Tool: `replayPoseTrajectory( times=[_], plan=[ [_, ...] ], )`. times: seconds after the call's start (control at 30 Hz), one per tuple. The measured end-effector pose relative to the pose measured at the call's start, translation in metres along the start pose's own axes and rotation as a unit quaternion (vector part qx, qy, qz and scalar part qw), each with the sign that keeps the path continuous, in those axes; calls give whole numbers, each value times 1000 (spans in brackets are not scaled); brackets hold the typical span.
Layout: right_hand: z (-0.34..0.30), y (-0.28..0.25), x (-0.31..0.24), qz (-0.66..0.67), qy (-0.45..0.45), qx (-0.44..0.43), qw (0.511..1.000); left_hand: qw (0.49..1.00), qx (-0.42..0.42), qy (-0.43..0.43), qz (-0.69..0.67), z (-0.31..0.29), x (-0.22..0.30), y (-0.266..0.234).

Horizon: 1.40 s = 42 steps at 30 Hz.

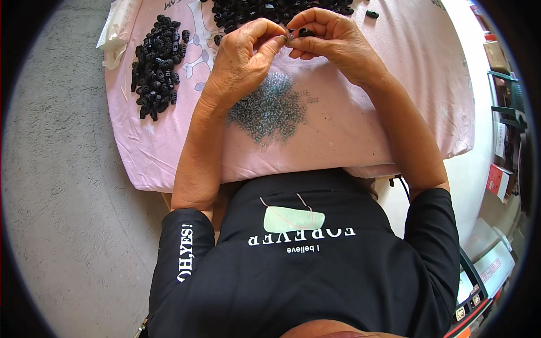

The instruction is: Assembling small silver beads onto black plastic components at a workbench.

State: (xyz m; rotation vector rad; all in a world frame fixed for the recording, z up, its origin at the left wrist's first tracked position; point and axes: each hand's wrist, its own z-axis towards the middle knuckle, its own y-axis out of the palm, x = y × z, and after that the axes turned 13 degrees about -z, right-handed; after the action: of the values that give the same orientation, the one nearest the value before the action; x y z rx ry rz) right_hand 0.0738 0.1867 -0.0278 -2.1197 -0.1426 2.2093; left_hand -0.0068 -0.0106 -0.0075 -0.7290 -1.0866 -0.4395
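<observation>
My left hand (248, 53) and my right hand (338, 42) meet above the far half of the table, fingertips almost touching. A small black plastic cord lock (305, 32) sits in the closed fingers of my right hand. Thumb and forefinger of my left hand pinch a tiny shiny piece that looks like a metal spring (290, 37), right at the right fingertips. Below the hands lies a loose heap of small metal springs (267, 112), partly covered by my left wrist.
A large pile of black cord locks (248, 11) lies beyond my hands, and another pile (158, 67) is at the left. One single cord lock (372, 14) lies apart. A white plastic bag (119, 25) rests on the far left corner of the pink tablecloth (152, 158).
</observation>
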Motion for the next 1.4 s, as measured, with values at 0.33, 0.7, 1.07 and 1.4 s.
replayPoseTrajectory(
  times=[0.33, 0.7, 1.07, 1.4],
  plan=[
    [1, 2, 4, -14, -20, 9, 1000, 997, -7, 14, 81, 2, 10, 2],
    [1, 0, 2, -7, 3, 7, 1000, 998, 15, 51, 35, 2, 6, 3],
    [1, 1, 2, 2, 6, 6, 1000, 999, 16, 36, -2, 1, 6, 3],
    [0, 3, -1, -9, -10, 5, 1000, 999, 12, -10, -32, 0, 9, 2]
  ],
)
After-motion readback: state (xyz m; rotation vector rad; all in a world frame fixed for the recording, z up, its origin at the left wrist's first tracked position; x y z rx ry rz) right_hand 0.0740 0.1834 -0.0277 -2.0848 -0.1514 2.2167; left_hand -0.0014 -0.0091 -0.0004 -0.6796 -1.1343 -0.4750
